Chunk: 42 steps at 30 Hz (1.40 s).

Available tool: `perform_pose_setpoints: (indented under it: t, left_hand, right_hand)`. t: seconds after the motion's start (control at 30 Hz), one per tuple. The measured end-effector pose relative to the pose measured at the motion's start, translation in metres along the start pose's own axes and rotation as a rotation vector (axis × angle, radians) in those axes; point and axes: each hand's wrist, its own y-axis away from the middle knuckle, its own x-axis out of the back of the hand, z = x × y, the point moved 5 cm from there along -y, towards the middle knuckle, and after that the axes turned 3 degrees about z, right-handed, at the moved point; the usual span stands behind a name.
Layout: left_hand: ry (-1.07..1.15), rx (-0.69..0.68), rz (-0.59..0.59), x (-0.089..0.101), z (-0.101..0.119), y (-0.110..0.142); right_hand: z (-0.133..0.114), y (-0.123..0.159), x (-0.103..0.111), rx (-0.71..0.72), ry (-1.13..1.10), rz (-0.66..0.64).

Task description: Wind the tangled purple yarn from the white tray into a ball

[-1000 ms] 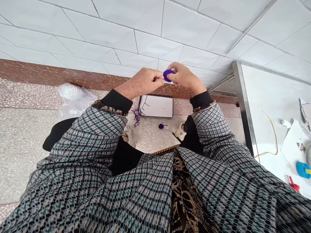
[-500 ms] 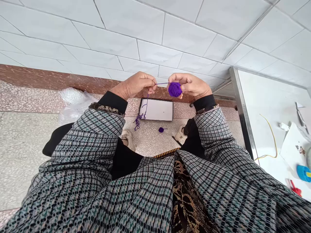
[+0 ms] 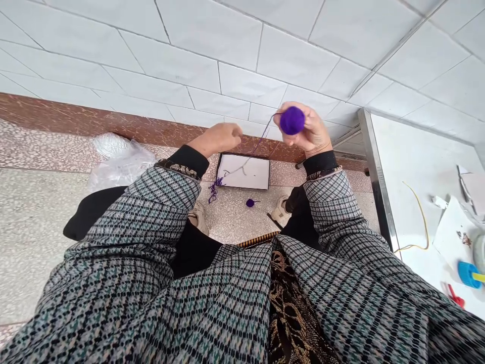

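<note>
A purple ball of yarn (image 3: 292, 120) is gripped by the fingers of my right hand (image 3: 312, 132), raised in front of the tiled wall. From the ball a loose purple strand (image 3: 261, 139) slopes down to the left, over a shallow white box with a dark rim (image 3: 246, 172). It ends in a tangle of purple yarn (image 3: 214, 191) by the box's left corner. My left hand (image 3: 222, 137) is to the left of the strand and apart from it. Its fingers are curled in, with no yarn seen in them.
A smaller purple yarn ball (image 3: 250, 202) lies on the floor between my shoes. Clear plastic bag (image 3: 117, 162) with white material sits at left. On the right, a white table (image 3: 397, 156) carries a yellow cord (image 3: 424, 222), papers and a blue cap (image 3: 468, 274).
My left hand has let go of the strand and dropped slightly. The taut strand now hangs slack. My right hand has moved right and up with the ball, which has turned.
</note>
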Motion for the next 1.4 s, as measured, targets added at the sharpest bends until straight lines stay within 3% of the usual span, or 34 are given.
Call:
perform_pose_setpoints:
  t: [0.17, 0.23, 0.33, 0.43, 0.5, 0.57, 0.63, 0.7, 0.77, 0.83, 0.93, 1.0, 1.07, 1.13, 1.2, 1.27, 1.3, 1.33, 1.4]
  left_hand:
    - [0.346, -0.047, 0.016, -0.008, 0.053, 0.014]
    - [0.288, -0.033, 0.079, -0.010, 0.065, 0.018]
    - [0.017, -0.009, 0.166, -0.010, 0.068, 0.022]
    - [-0.110, -0.024, -0.021, -0.019, 0.065, 0.025]
    - [-0.091, -0.024, -0.187, -0.024, 0.065, 0.029]
    - [-0.049, -0.027, -0.247, -0.021, 0.068, 0.031]
    - [-0.006, -0.010, -0.219, -0.013, 0.070, 0.029]
    - [0.022, 0.017, -0.170, -0.004, 0.067, 0.025]
    - [0.049, 0.045, -0.147, 0.001, 0.060, 0.021]
    - [0.091, 0.080, -0.162, -0.001, 0.051, 0.019]
    - [0.146, 0.100, -0.239, -0.010, 0.046, 0.021]
    - [0.163, 0.084, -0.334, -0.017, 0.051, 0.025]
    - [0.193, 0.072, -0.422, -0.020, 0.057, 0.030]
    - [0.242, 0.082, -0.431, -0.018, 0.058, 0.032]
    - [0.304, 0.117, -0.379, -0.013, 0.054, 0.031]
    - [0.376, 0.163, -0.345, -0.010, 0.046, 0.030]
    - [0.421, 0.181, -0.338, -0.010, 0.042, 0.030]
    - [0.471, 0.193, -0.337, -0.010, 0.039, 0.030]
    - [0.578, 0.198, -0.331, -0.012, 0.033, 0.032]
  right_hand:
    - [0.021, -0.019, -0.001, -0.179, 0.036, 0.085]
    - [0.022, -0.024, -0.002, -0.165, 0.009, 0.181]
    - [0.018, -0.027, 0.000, -0.097, -0.022, 0.429]
    - [0.015, -0.026, 0.002, -0.079, 0.079, 0.641]
    - [0.013, -0.024, 0.004, -0.087, 0.219, 0.692]
    - [0.015, -0.023, 0.006, -0.165, 0.416, 0.591]
    - [0.023, -0.020, 0.004, -0.310, 0.568, 0.319]
    - [0.032, -0.013, -0.001, -0.408, 0.543, 0.020]
    - [0.032, -0.010, -0.006, -0.352, 0.381, -0.116]
    - [0.027, -0.013, -0.006, -0.208, 0.242, -0.069]
    - [0.022, -0.021, -0.003, -0.023, 0.193, 0.175]
    - [0.021, -0.024, -0.001, 0.024, 0.249, 0.332]
    - [0.019, -0.025, 0.001, 0.002, 0.421, 0.402]
    - [0.020, -0.023, 0.000, -0.125, 0.650, 0.289]
    - [0.026, -0.016, -0.005, -0.308, 0.731, -0.004]
    - [0.028, -0.004, -0.013, -0.409, 0.592, -0.294]
    - [0.026, 0.000, -0.016, -0.400, 0.489, -0.367]
    - [0.022, 0.002, -0.017, -0.356, 0.393, -0.377]
    - [0.012, 0.003, -0.014, -0.223, 0.247, -0.280]
